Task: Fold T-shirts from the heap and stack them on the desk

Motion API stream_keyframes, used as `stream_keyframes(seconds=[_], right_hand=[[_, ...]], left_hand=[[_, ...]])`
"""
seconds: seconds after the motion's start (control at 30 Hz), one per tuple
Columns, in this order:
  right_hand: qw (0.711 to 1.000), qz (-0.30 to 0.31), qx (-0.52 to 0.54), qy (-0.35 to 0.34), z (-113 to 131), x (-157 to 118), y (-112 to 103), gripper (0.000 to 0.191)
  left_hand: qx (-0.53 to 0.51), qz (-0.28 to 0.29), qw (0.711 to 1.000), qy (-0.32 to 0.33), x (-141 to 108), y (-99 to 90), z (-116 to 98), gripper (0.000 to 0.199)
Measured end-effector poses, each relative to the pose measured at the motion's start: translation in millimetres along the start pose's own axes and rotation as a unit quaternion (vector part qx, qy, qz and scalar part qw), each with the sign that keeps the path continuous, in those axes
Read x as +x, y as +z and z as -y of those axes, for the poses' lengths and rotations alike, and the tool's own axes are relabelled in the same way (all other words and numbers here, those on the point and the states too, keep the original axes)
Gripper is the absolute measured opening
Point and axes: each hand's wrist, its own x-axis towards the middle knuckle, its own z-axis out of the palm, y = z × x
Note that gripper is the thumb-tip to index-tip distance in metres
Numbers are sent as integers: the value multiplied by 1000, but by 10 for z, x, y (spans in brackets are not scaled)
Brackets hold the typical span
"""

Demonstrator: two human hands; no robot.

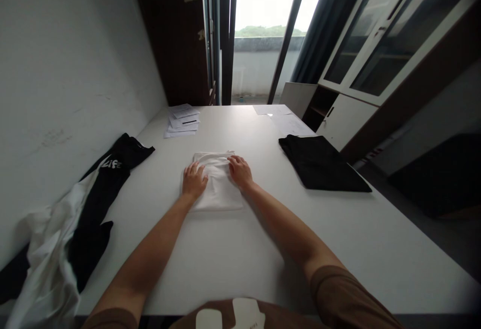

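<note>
A white cloth (pixel 218 194), folded into a rough rectangle with some creases near its far edge, lies flat on the white table (pixel 225 259). My left hand (pixel 194 180) rests on its left side with the fingers spread. On the cloth's upper right edge lies my right hand (pixel 240 170), palm down, its fingers apart and pointing up and left. Neither hand grips the fabric.
Folded black cloth (pixel 323 163) lies on the right of the table. Black and white garments (pixel 93 194) are heaped along the left wall. Papers with a pen (pixel 183 121) sit at the far left, more sheets (pixel 287 121) at the far right.
</note>
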Motion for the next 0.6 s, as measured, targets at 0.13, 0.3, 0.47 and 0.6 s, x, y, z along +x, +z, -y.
stream_keyframes(seconds=[0.13, 0.3, 0.47, 0.6], right_hand=[[992, 117, -31, -38, -52, -16, 101, 52], [982, 182, -48, -2, -155, 24, 153, 70], [986, 157, -58, -13, -138, 14, 133, 70], [985, 152, -57, -53, -153, 13, 136, 64]], left_hand=[[-3, 58, 997, 57, -71, -27, -186, 50], [-2, 158, 986, 55, -126, 38, -268, 64], [6, 173, 984, 52, -120, 28, -238, 67], [4, 195, 975, 108, -156, -31, -350, 67]])
